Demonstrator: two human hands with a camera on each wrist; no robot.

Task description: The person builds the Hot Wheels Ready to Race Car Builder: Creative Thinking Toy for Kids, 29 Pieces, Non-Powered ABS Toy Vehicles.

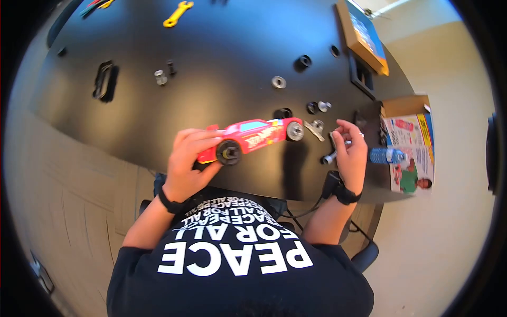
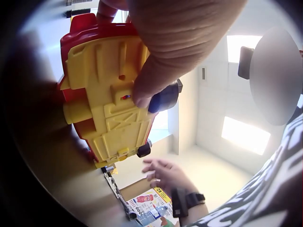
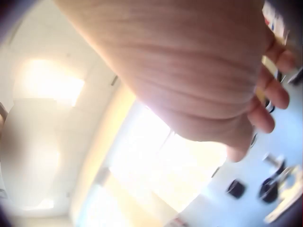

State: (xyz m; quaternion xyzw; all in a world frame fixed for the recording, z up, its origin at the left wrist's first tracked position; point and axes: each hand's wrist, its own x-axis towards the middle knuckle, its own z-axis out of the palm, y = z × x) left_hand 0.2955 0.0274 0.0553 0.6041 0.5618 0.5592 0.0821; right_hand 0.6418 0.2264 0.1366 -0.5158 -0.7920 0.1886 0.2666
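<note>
My left hand (image 1: 190, 158) grips the rear of a red toy car (image 1: 256, 136), holding it above the dark table. A black wheel (image 1: 229, 152) shows at the car's rear and a silver-rimmed wheel (image 1: 294, 131) at its front. In the left wrist view, the thumb presses on the car's yellow underside (image 2: 102, 61). My right hand (image 1: 351, 158) hovers to the right of the car with fingers loosely bent and nothing in them. Close by it lie a metal piece (image 1: 315, 130) and a silver part with a black end (image 1: 328, 158).
Black tyres (image 1: 303, 62), a silver ring (image 1: 279, 82) and a clear rim (image 1: 160, 77) lie scattered across the table. A yellow toy wrench (image 1: 178, 14) is at the far side. On the right stand a printed box (image 1: 417, 137), a blue-tinted bottle (image 1: 387, 155) and a cardboard tray (image 1: 353, 39).
</note>
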